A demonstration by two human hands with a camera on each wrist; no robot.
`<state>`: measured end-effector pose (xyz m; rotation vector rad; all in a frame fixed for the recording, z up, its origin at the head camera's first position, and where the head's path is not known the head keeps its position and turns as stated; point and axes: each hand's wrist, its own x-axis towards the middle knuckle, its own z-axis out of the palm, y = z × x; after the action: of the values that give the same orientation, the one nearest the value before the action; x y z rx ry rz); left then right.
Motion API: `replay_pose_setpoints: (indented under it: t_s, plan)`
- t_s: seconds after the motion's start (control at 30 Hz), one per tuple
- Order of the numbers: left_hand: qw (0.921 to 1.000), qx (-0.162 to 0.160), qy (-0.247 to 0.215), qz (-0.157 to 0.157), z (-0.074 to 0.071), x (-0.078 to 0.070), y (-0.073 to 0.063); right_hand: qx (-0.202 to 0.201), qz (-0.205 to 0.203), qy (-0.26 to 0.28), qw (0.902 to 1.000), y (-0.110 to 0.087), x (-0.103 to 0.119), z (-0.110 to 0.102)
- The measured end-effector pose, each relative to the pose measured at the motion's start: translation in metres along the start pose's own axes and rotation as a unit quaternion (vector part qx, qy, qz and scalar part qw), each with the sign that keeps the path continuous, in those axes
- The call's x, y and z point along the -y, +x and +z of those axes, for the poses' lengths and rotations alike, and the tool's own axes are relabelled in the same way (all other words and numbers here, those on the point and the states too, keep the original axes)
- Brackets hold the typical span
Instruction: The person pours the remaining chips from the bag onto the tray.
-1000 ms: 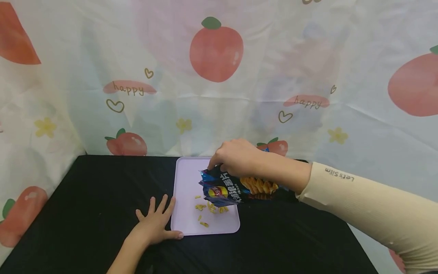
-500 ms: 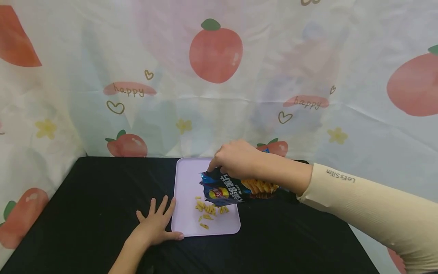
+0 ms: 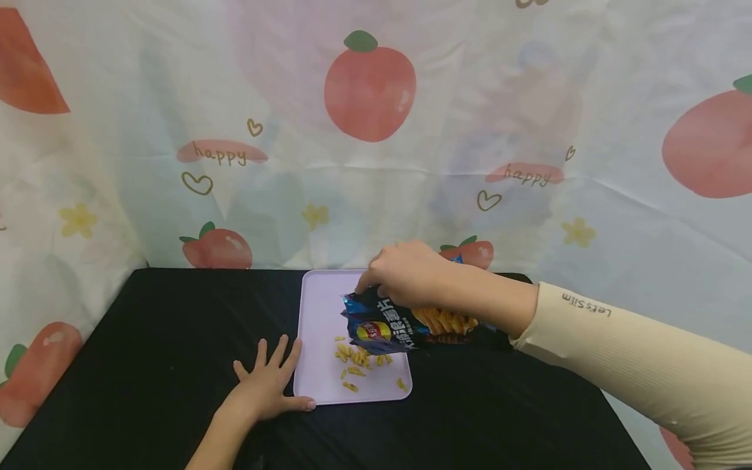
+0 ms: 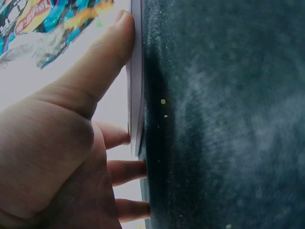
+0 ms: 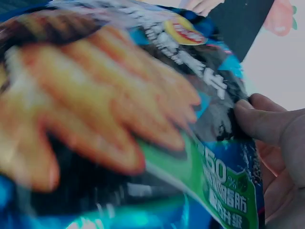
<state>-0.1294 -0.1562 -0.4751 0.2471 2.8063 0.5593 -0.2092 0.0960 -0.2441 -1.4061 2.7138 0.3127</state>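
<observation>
My right hand [image 3: 405, 271] grips a dark blue potato chip bag [image 3: 388, 323] along its upper edge, the thumb pressed on the printed face in the right wrist view. The bag lies tilted on its side over the tray, its torn mouth toward the left. Under that mouth a small pile of yellow ridged chips [image 3: 354, 356] lies on the pale purple tray [image 3: 320, 307], with a single piece near the tray's front right corner. My left hand [image 3: 258, 388] is spread at the tray's left edge, index finger and thumb touching the rim; its thumb [image 4: 107, 52] lies along the tray's side.
A black cloth [image 3: 194, 339] covers the table under the tray. Behind and at the sides hangs a pale curtain [image 3: 282, 85] printed with red fruit, hearts and yellow flowers. Tiny crumbs [image 4: 163, 101] dot the cloth beside the tray in the left wrist view.
More chips have fallen from the bag, so the pile on the tray has grown. One piece has landed near the front right corner. Both hands and the bag have barely moved.
</observation>
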Motion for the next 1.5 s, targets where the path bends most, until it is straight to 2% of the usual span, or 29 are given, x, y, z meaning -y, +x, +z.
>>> replay_pose_setpoints:
  t_s: [0.23,0.5,1.07,1.5]
  plan:
    - [1.0000,0.000,0.002,0.002,0.0024,-0.0001,0.0009,0.001,0.023,0.004,0.9997,-0.0033,-0.0008,-0.0011]
    - [1.0000,0.001,-0.001,0.000,0.0009,-0.0012,-0.0008,-0.004,0.027,0.004,0.9996,-0.0043,-0.0027,-0.0044]
    - [1.0000,0.002,-0.005,-0.001,0.0010,-0.0017,-0.0008,-0.018,0.015,-0.003,0.9997,-0.0062,-0.0044,-0.0082]
    - [1.0000,0.006,-0.002,-0.003,-0.0031,-0.0038,-0.0021,-0.010,0.010,-0.016,0.9998,0.0008,-0.0003,-0.0093]
